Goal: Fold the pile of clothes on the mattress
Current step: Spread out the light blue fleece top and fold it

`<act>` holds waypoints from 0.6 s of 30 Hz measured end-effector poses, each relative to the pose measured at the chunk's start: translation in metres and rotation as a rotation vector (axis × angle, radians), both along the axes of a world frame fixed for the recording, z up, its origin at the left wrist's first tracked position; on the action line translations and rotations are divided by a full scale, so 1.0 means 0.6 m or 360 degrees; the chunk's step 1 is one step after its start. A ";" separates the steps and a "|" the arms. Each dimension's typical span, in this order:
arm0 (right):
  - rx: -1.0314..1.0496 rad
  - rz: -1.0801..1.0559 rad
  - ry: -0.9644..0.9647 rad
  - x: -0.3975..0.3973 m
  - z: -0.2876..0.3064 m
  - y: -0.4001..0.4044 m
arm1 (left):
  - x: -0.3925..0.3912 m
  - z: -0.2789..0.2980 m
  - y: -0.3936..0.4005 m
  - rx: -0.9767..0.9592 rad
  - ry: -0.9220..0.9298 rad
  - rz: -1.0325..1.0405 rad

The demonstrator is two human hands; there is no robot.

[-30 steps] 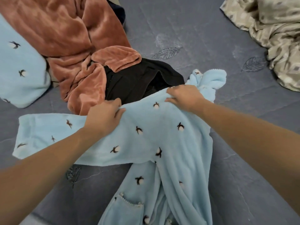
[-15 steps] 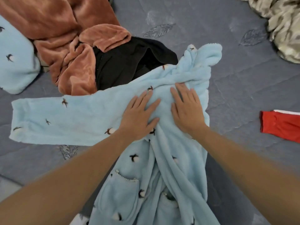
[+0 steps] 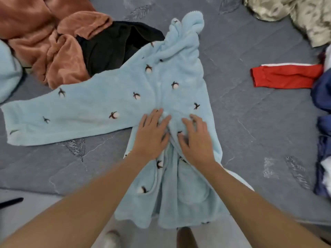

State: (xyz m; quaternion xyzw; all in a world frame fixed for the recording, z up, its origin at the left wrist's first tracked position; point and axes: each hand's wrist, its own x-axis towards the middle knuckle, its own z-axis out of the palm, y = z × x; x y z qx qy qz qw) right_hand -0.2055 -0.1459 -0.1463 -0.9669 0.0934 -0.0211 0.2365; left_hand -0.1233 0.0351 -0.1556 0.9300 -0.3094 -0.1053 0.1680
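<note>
on the grey quilted mattress (image 3: 250, 122) in front of me lies the light blue fleece robe (image 3: 161, 77), spread lengthwise with its hood end pointing away from me and its hem hanging toward me over the mattress edge. one sleeve stretches flat out to my left. the robe is dotted with small dark-and-white bird shapes. my left hand (image 3: 152, 135) and my right hand (image 3: 197, 138) both lie palm down on the middle of the robe, side by side and near each other, fingers straight and spread, pressing the cloth flat rather than gripping it. a ridge of bunched fabric runs between them. beyond the sleeve, at the far left, a rust-brown fleece garment (image 3: 53, 43) lies crumpled, touching a black garment (image 3: 114, 45) that the robe's shoulder partly covers. a red piece of clothing (image 3: 284, 77) lies flat, well apart to my right, next to some dark blue cloth (image 3: 322, 93) at the frame edge. a beige patterned blanket (image 3: 295, 15) is heaped at the far right corner.
</note>
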 end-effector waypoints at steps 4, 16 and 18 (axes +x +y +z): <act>-0.0173 -0.0145 0.0318 -0.125 0.039 0.007 | -0.063 0.022 0.084 0.0074 0.0100 0.0013; -0.0107 -0.0245 0.0406 -0.196 0.102 0.173 | -0.232 0.072 0.153 -0.0643 0.0444 0.0130; 0.0088 -0.0226 0.0384 -0.193 0.101 0.200 | -0.241 0.093 0.124 -0.0916 0.1331 0.0467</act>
